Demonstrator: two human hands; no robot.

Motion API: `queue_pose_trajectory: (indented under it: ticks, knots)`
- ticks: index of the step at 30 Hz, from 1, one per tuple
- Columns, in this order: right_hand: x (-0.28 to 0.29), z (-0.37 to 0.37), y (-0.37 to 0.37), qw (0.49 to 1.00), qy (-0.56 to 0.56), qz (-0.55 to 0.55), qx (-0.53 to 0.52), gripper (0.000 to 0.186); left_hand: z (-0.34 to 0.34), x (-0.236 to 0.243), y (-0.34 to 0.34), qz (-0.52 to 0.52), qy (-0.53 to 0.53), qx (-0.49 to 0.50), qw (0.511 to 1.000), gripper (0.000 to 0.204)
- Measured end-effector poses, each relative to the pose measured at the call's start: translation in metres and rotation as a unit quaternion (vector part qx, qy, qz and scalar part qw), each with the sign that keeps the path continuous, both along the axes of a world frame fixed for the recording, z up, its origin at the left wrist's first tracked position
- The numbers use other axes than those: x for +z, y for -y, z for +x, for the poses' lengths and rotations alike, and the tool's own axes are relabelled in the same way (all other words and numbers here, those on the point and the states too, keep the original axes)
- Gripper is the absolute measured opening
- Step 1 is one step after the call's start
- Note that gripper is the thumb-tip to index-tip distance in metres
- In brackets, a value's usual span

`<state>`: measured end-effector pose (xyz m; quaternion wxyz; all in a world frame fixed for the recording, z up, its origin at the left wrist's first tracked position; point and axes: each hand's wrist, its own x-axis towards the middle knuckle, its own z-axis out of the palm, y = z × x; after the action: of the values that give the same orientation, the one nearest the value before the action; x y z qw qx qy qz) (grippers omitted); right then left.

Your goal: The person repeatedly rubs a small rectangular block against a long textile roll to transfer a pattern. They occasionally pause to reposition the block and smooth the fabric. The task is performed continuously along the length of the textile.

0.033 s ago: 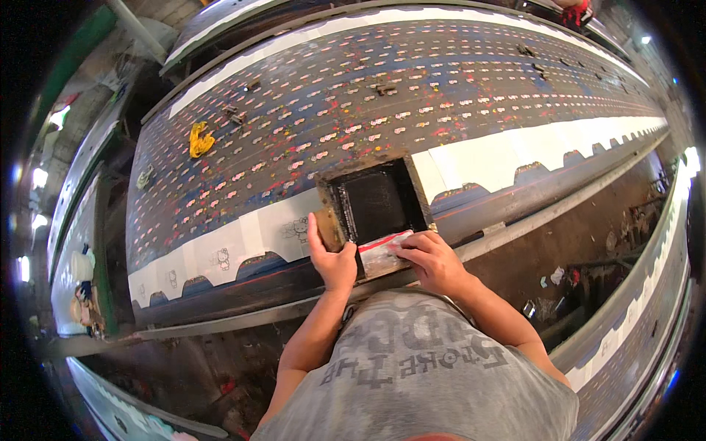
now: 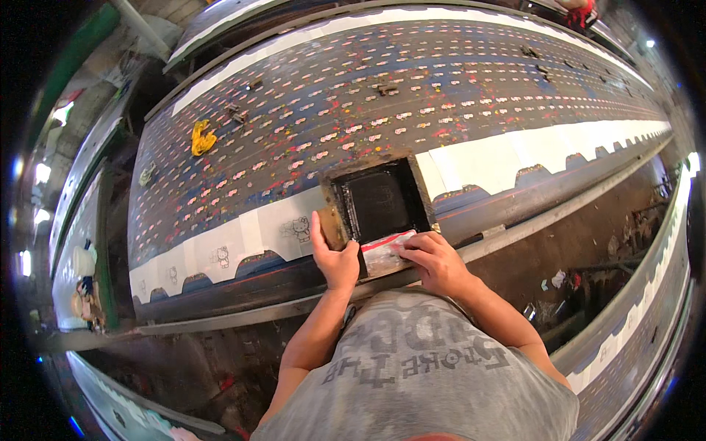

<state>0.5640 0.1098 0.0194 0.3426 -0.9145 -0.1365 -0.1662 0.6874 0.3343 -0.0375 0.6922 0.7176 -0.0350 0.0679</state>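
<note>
My left hand (image 2: 334, 261) is closed on the left side of a square, worn screen frame (image 2: 331, 202) with a black inked inner face (image 2: 375, 198). My right hand (image 2: 434, 261) is at the frame's near edge, fingers bent onto a pale, silvery strip with a red line (image 2: 386, 250). The frame rests across a band of white paper sheets (image 2: 478, 158) along the near edge of the long printing table. Small line drawings of a cartoon cat (image 2: 300, 229) show on the paper to the left.
The long dark table (image 2: 279, 117) carries rows of small printed shapes, scattered small blocks (image 2: 386, 90) and a yellow crumpled item (image 2: 202, 140). A rail (image 2: 220, 320) runs along my side. Neighbouring tables (image 2: 621, 338) stand around, above a littered floor (image 2: 551, 279). Something red (image 2: 577, 16) is at the far top right.
</note>
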Motion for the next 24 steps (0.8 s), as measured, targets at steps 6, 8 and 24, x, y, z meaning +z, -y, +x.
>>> queue_pose_trajectory:
  ticks: [6,8,24]
  knots:
    - [0.005,0.001,0.054,0.998,-0.016,-0.038,0.043,0.062,0.0,0.0,0.049,-0.027,-0.026,-0.006,0.999,0.104]
    - [0.009,0.002,0.061,0.997,-0.018,-0.044,0.053,0.051,-0.001,0.0,0.058,-0.038,-0.022,-0.005,0.999,0.104]
    - [0.042,0.081,0.095,0.964,-0.123,-0.166,0.171,0.032,0.006,-0.013,0.056,-0.01,-0.085,-0.003,0.996,0.104]
